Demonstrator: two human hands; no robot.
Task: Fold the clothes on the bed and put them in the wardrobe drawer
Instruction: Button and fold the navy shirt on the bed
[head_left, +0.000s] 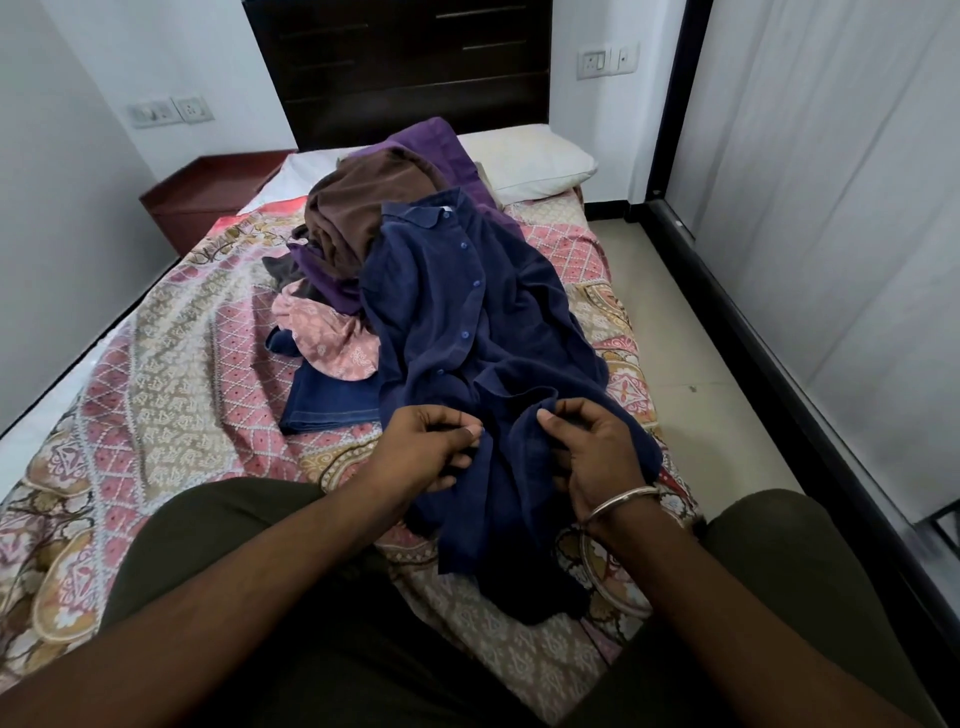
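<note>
Fingers of the left hand and right hand are pinching the hem of the navy shirt, which is lying on the bed stretching toward 12 o'clock. Its collar is resting on the clothes pile, so pulling is risking dragging that pile askew.

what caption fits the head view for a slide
Both hands, left hand and right hand, pinch the navy button-up shirt beside unfolded clothes.

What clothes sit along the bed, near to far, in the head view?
Navy shirt gripped by left hand and right hand → pink printed garment → brown garment → purple cloth → pillow.
</note>
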